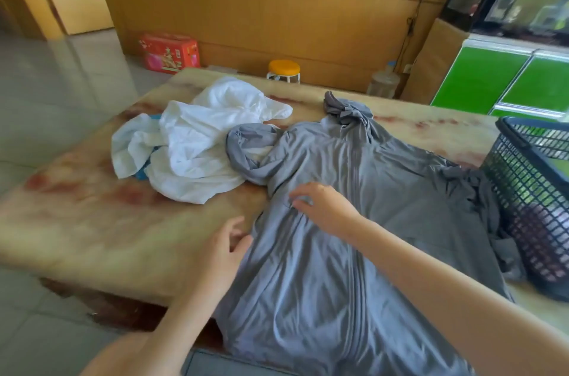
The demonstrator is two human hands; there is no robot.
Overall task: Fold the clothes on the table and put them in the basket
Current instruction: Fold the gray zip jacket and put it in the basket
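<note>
Grey zip hoodie point(354, 237) on table point(92, 221).
Left hand point(223, 249) at its edge, right hand point(323, 206) on chest; both slack-fingered.

Arms forward; left hand point(226, 248), right hand point(323, 206) fingers loosely spread.

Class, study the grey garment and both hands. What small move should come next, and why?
Probably the left hand should pull the bunched sleeve out flat: the grey garment lies spread, but that sleeve is crumpled against the white clothes.
</note>
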